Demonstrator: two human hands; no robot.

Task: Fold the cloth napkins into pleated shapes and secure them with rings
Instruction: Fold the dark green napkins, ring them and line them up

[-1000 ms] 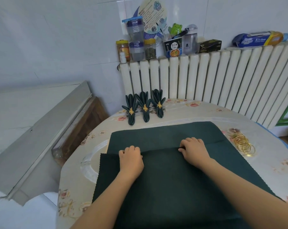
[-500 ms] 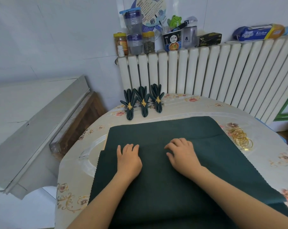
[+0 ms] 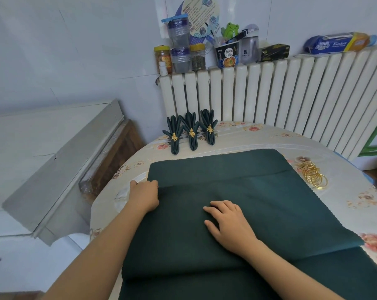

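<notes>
Pinching the left end of a fold in the dark green napkin (image 3: 237, 191), the left hand (image 3: 144, 195) sits at the desk's left edge with its fingers curled round the cloth, most likely to keep the crease taut and square while the pleat is set. The right hand (image 3: 228, 224) lies flat on the middle of the same napkin, fingers spread and relaxed and holding nothing, which looks like a weight to stop the layers sliding as the left end is drawn out. This napkin covers most of the near half of the desk (image 3: 313, 144), with more green cloth under it running off the near edge; whether that is a second napkin or a folded part cannot be told. Three finished pleated napkins (image 3: 191, 133) stand in a row at the far left edge against the radiator (image 3: 269, 94), each cinched with a gold ring, parked clear of the working area. A loose pile of gold rings (image 3: 314, 175) waits near the right edge, just beside the napkin, within reach of the right hand. On top of the radiator stand jars (image 3: 180, 54): one holds something orange-brown, another dark green flakes, and a printed paper cup (image 3: 227, 55) holds pens and a green frog figure.
</notes>
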